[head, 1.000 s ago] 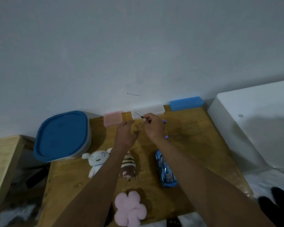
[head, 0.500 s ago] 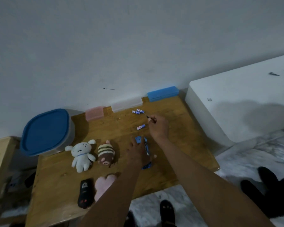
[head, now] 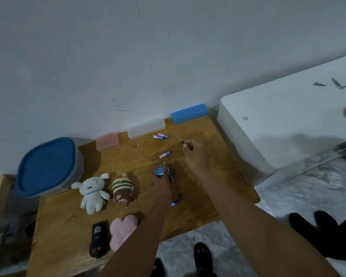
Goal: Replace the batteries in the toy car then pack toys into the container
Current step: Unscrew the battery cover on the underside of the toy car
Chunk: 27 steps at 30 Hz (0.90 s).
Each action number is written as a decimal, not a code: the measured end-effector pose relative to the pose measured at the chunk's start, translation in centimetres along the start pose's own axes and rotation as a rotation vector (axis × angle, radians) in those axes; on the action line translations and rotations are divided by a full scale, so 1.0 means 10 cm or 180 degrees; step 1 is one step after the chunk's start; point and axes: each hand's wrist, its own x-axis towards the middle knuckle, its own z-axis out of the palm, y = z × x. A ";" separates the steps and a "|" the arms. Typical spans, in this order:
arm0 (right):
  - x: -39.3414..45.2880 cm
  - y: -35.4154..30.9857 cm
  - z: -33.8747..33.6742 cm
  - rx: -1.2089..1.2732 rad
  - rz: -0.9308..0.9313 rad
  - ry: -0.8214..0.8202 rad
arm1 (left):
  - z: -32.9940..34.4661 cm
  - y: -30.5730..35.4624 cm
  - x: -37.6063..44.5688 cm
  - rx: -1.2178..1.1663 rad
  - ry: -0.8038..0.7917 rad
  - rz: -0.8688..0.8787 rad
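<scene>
The blue toy car [head: 161,171] lies in the middle of the wooden table [head: 198,196], mostly covered by my left hand [head: 162,187], which grips it. My right hand [head: 195,154] hovers just right of it, shut on a thin screwdriver [head: 179,139] whose tip points up and left. One battery [head: 164,155] lies just beyond the car, and two batteries [head: 160,136] lie near the back. The container with a blue lid [head: 46,166] stands at the far left. A white plush [head: 92,191], a striped brown plush [head: 121,189] and a pink plush [head: 122,228] lie on the left half.
A black remote control [head: 98,239] lies near the table's front edge. Pink [head: 107,141], clear [head: 146,128] and blue [head: 189,113] small boxes line the wall at the back. A white cabinet [head: 278,126] stands to the right. My feet are on the marble floor below.
My left hand came down from the back of the table onto the toy car. My right hand moved right with the screwdriver. The view tilted, showing the batteries and remote.
</scene>
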 end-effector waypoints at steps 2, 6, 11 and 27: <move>-0.02 -0.08 -0.04 0.0005 -0.0036 0.0030 | -0.11 -0.04 -0.02 -0.0767 0.0005 -0.0027; -0.06 -0.29 -0.09 -0.0043 -0.0131 0.0043 | -0.37 -0.11 -0.03 -0.1679 0.0135 0.0305; -0.15 -0.56 -0.15 -0.0194 -0.0173 0.0112 | -0.66 -0.12 -0.12 -0.1840 0.0236 0.0625; -0.33 -1.03 -0.26 0.0522 -0.0089 -0.0191 | -1.26 -0.02 -0.64 -0.2563 0.0511 0.1056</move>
